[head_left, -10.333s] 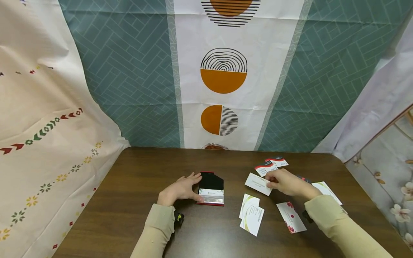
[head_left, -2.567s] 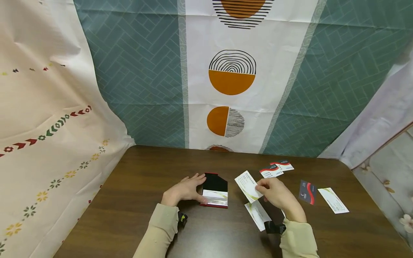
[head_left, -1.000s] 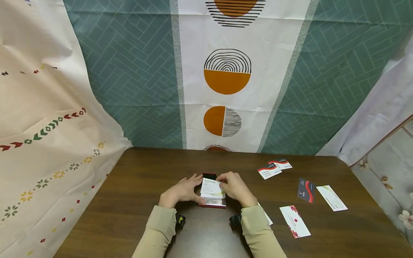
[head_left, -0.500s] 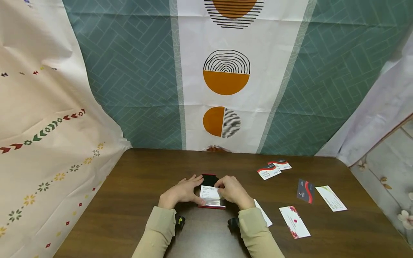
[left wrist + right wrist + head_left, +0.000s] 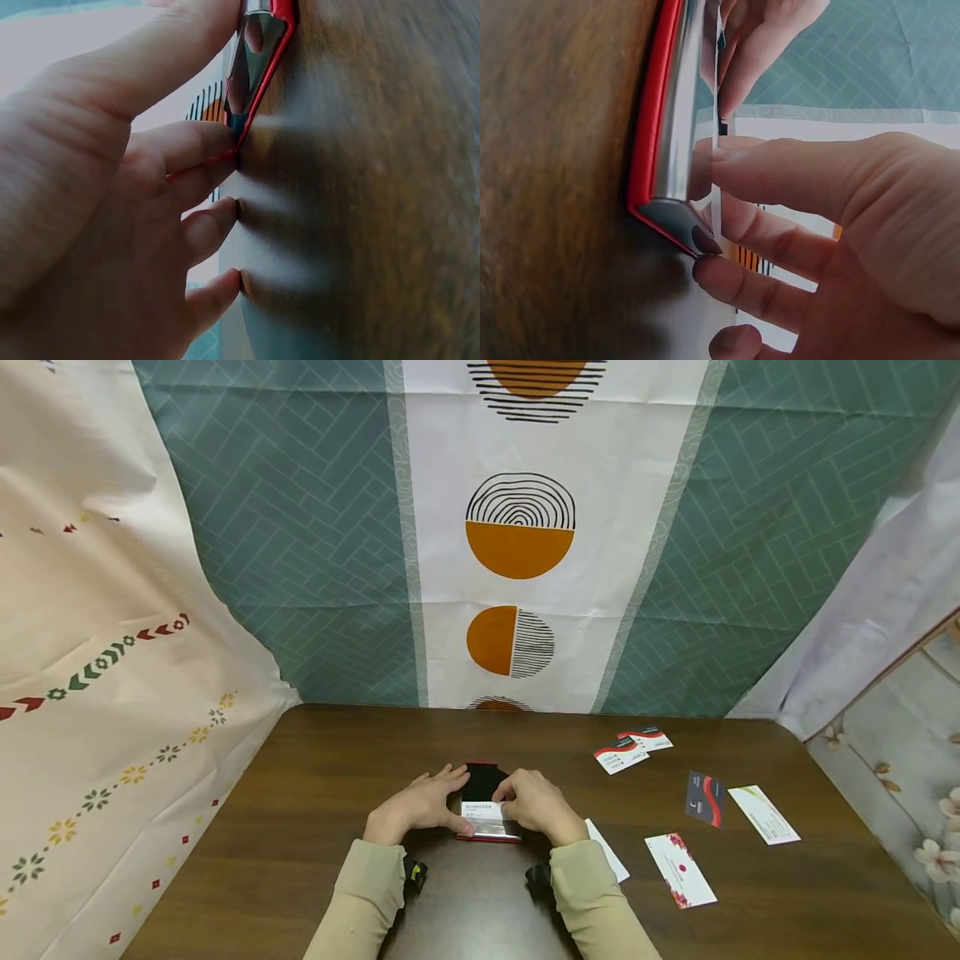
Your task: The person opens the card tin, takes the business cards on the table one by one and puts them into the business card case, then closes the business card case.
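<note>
White card (image 5: 480, 811) pinched at right edge by right hand (image 5: 536, 803), lower edge hidden by metal tray (image 5: 495, 830) of red-and-black case (image 5: 477, 787) on table (image 5: 322, 835), between hands. Case touched at left by left hand (image 5: 418, 803), fingers spread apart. Second white card (image 5: 609, 853) partly covered by right sleeve (image 5: 576, 865). Print on pinched card too small to be read; lettering on dark card (image 5: 699, 797) likewise.

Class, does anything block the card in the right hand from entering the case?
Nothing visible does. The right hand holds the card at the case; the thumb of the left hand rests at its near left corner.
</note>
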The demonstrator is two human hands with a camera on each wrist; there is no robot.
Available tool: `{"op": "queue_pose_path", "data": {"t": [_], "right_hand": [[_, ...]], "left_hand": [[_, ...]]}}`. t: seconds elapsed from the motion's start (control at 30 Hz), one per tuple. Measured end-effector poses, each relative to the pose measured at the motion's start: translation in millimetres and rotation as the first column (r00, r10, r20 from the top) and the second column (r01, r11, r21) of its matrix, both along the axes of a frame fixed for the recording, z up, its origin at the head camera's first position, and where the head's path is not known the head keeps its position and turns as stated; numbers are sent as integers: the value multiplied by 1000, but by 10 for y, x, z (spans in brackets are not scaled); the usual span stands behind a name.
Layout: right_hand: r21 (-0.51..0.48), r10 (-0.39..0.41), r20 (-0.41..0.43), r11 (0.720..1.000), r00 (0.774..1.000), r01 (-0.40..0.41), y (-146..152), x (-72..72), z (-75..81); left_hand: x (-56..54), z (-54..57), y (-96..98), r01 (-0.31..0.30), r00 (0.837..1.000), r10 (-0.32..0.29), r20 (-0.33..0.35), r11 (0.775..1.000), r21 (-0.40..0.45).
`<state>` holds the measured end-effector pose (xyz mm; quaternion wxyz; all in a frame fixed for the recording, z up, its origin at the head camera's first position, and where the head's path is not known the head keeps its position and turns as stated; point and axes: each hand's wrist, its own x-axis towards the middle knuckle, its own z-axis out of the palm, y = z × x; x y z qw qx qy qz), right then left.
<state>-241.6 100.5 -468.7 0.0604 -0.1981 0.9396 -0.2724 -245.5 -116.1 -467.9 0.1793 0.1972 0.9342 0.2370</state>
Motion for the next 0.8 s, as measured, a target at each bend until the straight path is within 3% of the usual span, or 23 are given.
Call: {"op": "queue_pose_path", "data": {"t": [0.8], "right_hand": [[53,-30,5,998,1000,30,-38,74,59]], "left_hand": [[14,14,4,1,1000,-1,-2,1000,0]]}}
